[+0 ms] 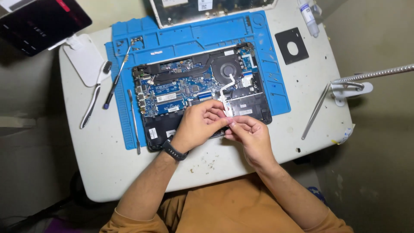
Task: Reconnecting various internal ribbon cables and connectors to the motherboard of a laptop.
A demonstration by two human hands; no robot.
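Ribbon cable [226, 103] — left hand [199, 125], right hand [251, 134] pinching it — fingertips meeting.

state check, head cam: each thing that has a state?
laptop: bottom cover off, board exposed
bottom cover: detached, lying at the table's far edge
white ribbon cable: loose, pinched by both hands
left hand: pinching the cable
right hand: pinching the cable
tweezers: lying unused

An opened laptop [200, 92], circuit board and fan exposed, lies flat on the blue mat [267, 47].
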